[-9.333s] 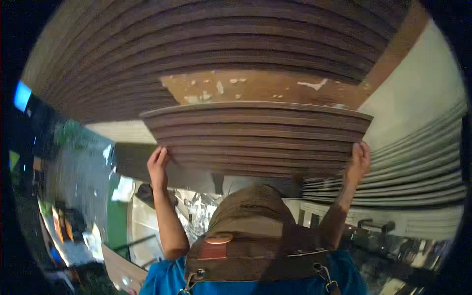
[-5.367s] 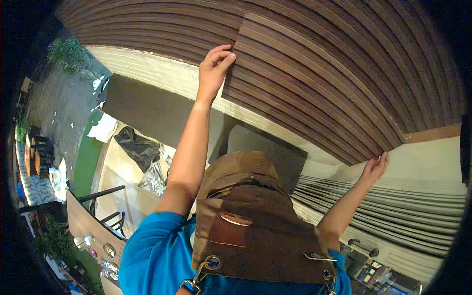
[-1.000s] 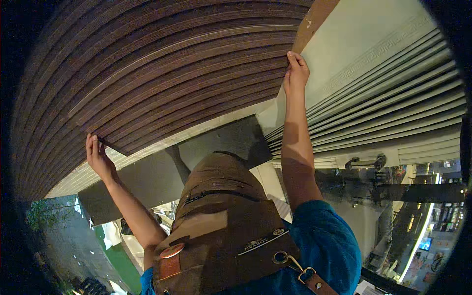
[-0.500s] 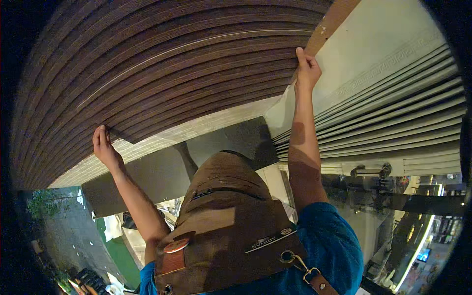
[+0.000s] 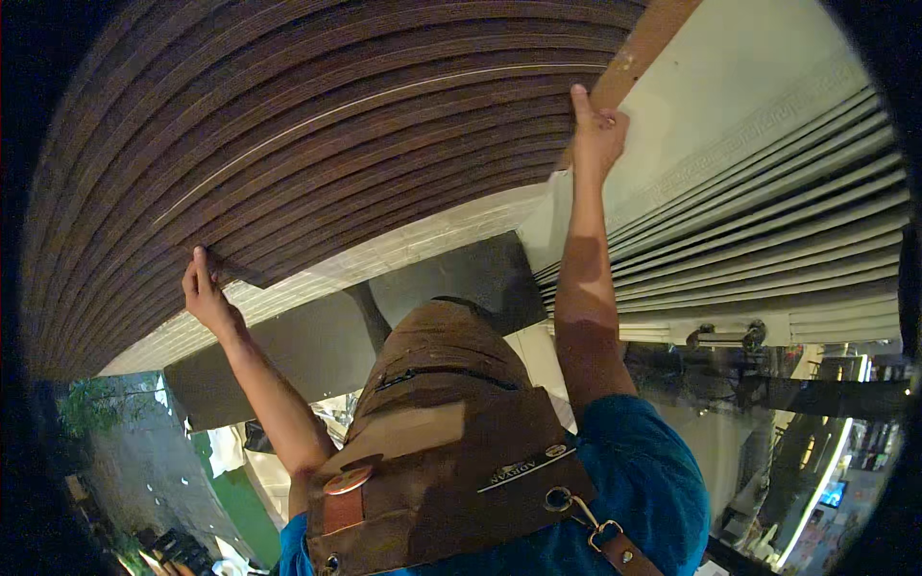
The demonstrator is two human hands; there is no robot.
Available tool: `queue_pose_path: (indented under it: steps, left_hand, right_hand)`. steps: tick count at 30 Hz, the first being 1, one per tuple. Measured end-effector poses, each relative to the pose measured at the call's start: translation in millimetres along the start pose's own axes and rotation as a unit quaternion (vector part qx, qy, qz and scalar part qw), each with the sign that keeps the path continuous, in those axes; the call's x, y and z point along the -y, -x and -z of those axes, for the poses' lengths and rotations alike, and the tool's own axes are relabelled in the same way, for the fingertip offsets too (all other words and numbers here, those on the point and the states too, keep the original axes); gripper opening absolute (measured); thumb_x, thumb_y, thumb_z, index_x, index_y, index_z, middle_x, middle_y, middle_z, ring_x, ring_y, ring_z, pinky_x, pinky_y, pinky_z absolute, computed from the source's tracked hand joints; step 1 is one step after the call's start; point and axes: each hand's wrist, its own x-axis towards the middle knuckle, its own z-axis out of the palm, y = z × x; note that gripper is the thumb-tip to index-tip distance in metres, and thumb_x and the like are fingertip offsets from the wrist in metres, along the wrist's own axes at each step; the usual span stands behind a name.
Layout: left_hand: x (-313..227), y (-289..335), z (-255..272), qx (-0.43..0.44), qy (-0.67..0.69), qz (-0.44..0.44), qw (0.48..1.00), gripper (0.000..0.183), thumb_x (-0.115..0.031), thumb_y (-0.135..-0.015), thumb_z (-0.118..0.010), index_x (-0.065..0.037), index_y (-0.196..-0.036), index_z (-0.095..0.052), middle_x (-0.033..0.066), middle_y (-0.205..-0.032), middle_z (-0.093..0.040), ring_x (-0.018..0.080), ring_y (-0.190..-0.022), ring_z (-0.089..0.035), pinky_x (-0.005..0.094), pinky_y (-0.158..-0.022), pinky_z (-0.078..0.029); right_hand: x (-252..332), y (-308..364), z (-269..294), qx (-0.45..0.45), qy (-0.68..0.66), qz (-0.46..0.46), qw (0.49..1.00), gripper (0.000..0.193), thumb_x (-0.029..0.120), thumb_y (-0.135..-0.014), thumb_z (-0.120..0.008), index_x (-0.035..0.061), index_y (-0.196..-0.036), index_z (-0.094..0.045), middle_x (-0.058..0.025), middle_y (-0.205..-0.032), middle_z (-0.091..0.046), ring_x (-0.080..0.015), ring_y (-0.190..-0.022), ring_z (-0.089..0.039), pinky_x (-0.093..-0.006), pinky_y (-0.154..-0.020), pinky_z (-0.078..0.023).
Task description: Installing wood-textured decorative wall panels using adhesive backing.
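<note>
A large dark brown ribbed panel [image 5: 384, 125] with lengthwise grooves and one pale line spans the upper part of the view. My left hand [image 5: 208, 298] is closed at its lower edge, fingertips against the ribs beside a notched corner. At the panel's right end, my right hand [image 5: 599, 139] is closed round the edge, with its thumb laid along the ribs. Its curled fingers lie by the orange-brown wooden strip [image 5: 639, 58] that runs up that end; exactly which part they grip is partly hidden.
Right of the panel stands a pale wall with ribbed moulding [image 5: 759, 202] and a dark handle [image 5: 725, 334]. White brick-like tiling [image 5: 384, 245] and a dark grey slab [image 5: 279, 370] lie below. A brown apron [image 5: 442, 461] hangs over my front; leafy plants [image 5: 91, 403] show at left.
My right hand has shifted slightly up and left on the panel's end, its thumb reaching farther. The panel's lower edge sits slightly lower near my left hand.
</note>
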Motion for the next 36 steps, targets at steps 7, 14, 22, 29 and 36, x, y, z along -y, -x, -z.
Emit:
queue_pose_path:
  steps: [7, 14, 22, 29, 36]
  left_hand:
    - [2.0, 1.1, 3.4, 0.002, 0.030, 0.016, 0.999, 0.016, -0.022, -0.088, -0.073, -0.007, -0.089, -0.067, -0.0008, -0.091, -0.061, 0.0070, -0.082, -0.053, 0.0239, -0.073, -0.040]
    - [-4.8, 4.4, 0.9, 0.002, 0.008, 0.029, 1.000, 0.018, -0.024, -0.088, -0.073, -0.008, -0.086, -0.066, -0.0020, -0.089, -0.057, 0.0071, -0.085, -0.051, 0.0254, -0.077, -0.039]
    - [-0.5, 2.0, 0.0, -0.003, 0.019, 0.026, 0.999, 0.016, -0.022, -0.088, -0.073, -0.010, -0.082, -0.065, -0.0026, -0.091, -0.060, 0.0052, -0.081, -0.049, 0.0237, -0.072, -0.038]
    - [-2.3, 0.7, -1.7, -0.002, 0.000, 0.044, 0.999, 0.016, -0.024, -0.088, -0.073, -0.010, -0.083, -0.065, -0.0022, -0.092, -0.057, 0.0056, -0.080, -0.048, 0.0237, -0.072, -0.038]
    - [-2.1, 1.9, 0.3, 0.008, -0.041, 0.019, 0.999, 0.018, -0.027, -0.089, -0.072, -0.010, -0.092, -0.066, -0.0019, -0.096, -0.058, 0.0082, -0.088, -0.052, 0.0284, -0.081, -0.040]
  right_hand:
    - [75.9, 94.5, -9.3, 0.011, -0.159, 0.264, 0.951, 0.072, 0.039, -0.079, -0.077, -0.0049, -0.127, -0.045, -0.0239, -0.130, -0.044, -0.0380, -0.124, -0.043, -0.0490, -0.102, -0.037]
    - [111.0, 239.5, -64.2, 0.323, -0.095, 0.546, 0.767, 0.086, 0.054, -0.082, -0.065, 0.0092, -0.149, -0.033, -0.0107, -0.157, -0.025, -0.0275, -0.147, -0.019, -0.0558, -0.117, -0.009]
    - [102.2, 199.8, -71.1, 0.206, 0.004, 0.586, 0.784, 0.087, 0.061, -0.082, -0.061, 0.0113, -0.149, -0.035, -0.0048, -0.157, -0.027, -0.0208, -0.145, -0.023, -0.0530, -0.118, -0.010]
    - [86.6, 174.6, -74.0, 0.197, 0.026, 0.592, 0.781, 0.085, 0.061, -0.085, -0.057, 0.0127, -0.151, -0.030, -0.0040, -0.160, -0.020, -0.0211, -0.148, -0.016, -0.0527, -0.118, -0.002]
    - [55.0, 121.5, -65.0, 0.153, 0.031, 0.575, 0.803, 0.091, 0.065, -0.086, -0.053, 0.0101, -0.152, -0.023, -0.0082, -0.160, -0.016, -0.0231, -0.149, -0.010, -0.0535, -0.118, -0.001]
